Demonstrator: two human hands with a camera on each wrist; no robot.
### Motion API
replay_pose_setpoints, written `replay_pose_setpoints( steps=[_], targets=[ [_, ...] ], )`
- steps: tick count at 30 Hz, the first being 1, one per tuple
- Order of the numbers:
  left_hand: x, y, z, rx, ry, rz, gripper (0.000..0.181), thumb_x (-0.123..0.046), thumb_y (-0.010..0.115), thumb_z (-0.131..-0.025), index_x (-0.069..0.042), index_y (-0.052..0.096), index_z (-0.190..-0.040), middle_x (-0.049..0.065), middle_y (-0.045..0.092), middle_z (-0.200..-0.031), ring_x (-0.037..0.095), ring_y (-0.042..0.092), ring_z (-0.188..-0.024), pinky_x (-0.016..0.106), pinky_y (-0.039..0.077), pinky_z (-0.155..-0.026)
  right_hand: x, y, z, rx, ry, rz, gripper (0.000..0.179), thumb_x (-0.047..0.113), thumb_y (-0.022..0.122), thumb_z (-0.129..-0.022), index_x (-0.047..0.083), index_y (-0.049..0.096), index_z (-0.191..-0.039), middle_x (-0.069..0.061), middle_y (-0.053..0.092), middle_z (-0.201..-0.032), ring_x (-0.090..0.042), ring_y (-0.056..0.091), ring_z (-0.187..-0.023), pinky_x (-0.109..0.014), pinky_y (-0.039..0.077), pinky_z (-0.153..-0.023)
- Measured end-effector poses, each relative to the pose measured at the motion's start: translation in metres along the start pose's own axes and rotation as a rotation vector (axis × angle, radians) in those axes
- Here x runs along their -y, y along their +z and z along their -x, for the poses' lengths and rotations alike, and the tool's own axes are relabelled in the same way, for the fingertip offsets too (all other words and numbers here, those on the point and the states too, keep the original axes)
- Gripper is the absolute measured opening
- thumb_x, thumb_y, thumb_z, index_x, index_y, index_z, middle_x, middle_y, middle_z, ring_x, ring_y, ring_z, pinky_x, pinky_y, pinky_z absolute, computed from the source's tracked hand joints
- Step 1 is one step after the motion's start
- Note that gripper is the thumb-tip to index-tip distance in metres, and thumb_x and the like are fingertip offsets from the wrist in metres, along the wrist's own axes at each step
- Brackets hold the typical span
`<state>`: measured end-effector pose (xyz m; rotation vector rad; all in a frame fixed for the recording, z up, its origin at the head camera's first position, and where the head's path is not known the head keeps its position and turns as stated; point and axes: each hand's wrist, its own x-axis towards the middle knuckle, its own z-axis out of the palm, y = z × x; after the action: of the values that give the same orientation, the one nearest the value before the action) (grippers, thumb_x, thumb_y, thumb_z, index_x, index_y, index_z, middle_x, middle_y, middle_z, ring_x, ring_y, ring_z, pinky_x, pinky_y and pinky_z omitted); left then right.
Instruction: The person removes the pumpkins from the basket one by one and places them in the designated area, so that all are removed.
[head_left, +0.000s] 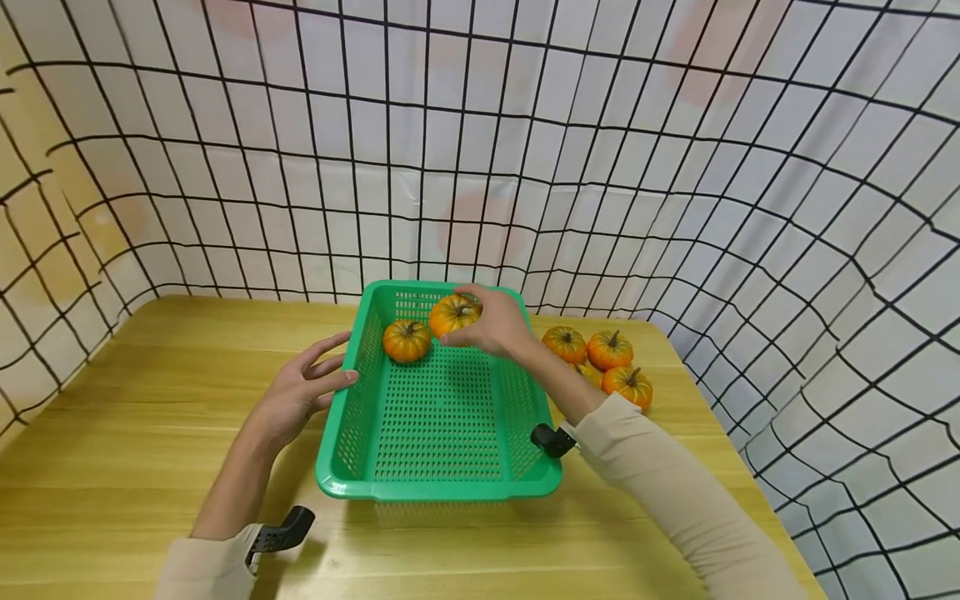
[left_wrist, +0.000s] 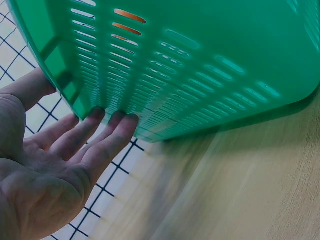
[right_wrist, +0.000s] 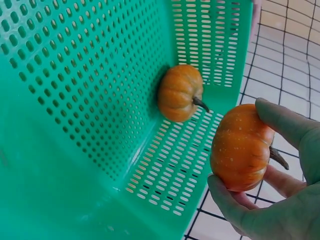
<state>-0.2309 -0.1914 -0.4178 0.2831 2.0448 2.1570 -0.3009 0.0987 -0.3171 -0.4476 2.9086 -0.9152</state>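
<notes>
My right hand (head_left: 495, 323) grips a small orange pumpkin (head_left: 452, 315) between thumb and fingers, above the far end of a green plastic basket (head_left: 438, 490). In the right wrist view, the held pumpkin (right_wrist: 241, 150) is apart from the basket wall, its brown stem towards the palm. Another pumpkin (head_left: 407, 342) sits inside, in the far left corner. My left hand (head_left: 296, 396) holds the basket's left side, thumb over the rim. Seen from the left wrist, its fingertips (left_wrist: 131, 121) touch the slotted outer wall.
Several more pumpkins (head_left: 610, 349) stand on the wooden table (head_left: 187, 400) to the right of the basket, partly hidden by my right forearm. A white backdrop with a black grid (head_left: 480, 150) rises behind the table and along both sides.
</notes>
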Motion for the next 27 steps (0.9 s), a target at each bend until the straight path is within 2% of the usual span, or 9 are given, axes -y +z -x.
replay_pose_setpoints(
  steps=[7, 13, 17, 27],
  targets=[
    [0.000, -0.001, 0.000, 0.006, 0.010, 0.001, 0.073, -0.013, 0.068, -0.098, -0.015, 0.029, -0.160, 0.026, 0.041, -0.156, 0.020, 0.069, -0.116, 0.036, 0.060, -0.090, -0.003, -0.014, 0.010, 0.015, -0.009, -0.019, 0.082, 0.036, 0.087, -0.080, 0.024, 0.048, -0.151, -0.014, 0.052, -0.147, -0.035, 0.051, -0.132, -0.052, 0.051, -0.102],
    [0.000, 0.000, 0.000, 0.009, 0.015, -0.006, 0.073, -0.013, 0.067, -0.098, -0.015, 0.029, -0.160, 0.026, 0.041, -0.156, 0.020, 0.068, -0.116, 0.035, 0.059, -0.090, -0.008, -0.023, 0.021, 0.007, -0.020, 0.001, 0.079, 0.037, 0.087, -0.080, 0.025, 0.050, -0.149, -0.015, 0.053, -0.147, -0.034, 0.051, -0.133, -0.053, 0.051, -0.101],
    [0.001, 0.000, 0.000, 0.006, 0.013, -0.001, 0.073, -0.013, 0.068, -0.098, -0.014, 0.029, -0.160, 0.027, 0.041, -0.156, 0.020, 0.068, -0.117, 0.035, 0.059, -0.090, -0.013, -0.029, 0.028, 0.001, -0.031, 0.035, 0.080, 0.039, 0.086, -0.080, 0.024, 0.049, -0.150, -0.014, 0.052, -0.148, -0.034, 0.051, -0.132, -0.054, 0.049, -0.103],
    [-0.001, 0.000, 0.000, 0.000, 0.002, -0.016, 0.074, -0.014, 0.068, -0.098, -0.015, 0.028, -0.161, 0.027, 0.040, -0.157, 0.016, 0.068, -0.115, 0.034, 0.059, -0.091, -0.031, -0.043, 0.042, -0.011, -0.043, 0.021, 0.081, 0.037, 0.087, -0.079, 0.019, 0.050, -0.149, -0.018, 0.052, -0.147, -0.038, 0.050, -0.133, -0.057, 0.049, -0.103]
  ],
)
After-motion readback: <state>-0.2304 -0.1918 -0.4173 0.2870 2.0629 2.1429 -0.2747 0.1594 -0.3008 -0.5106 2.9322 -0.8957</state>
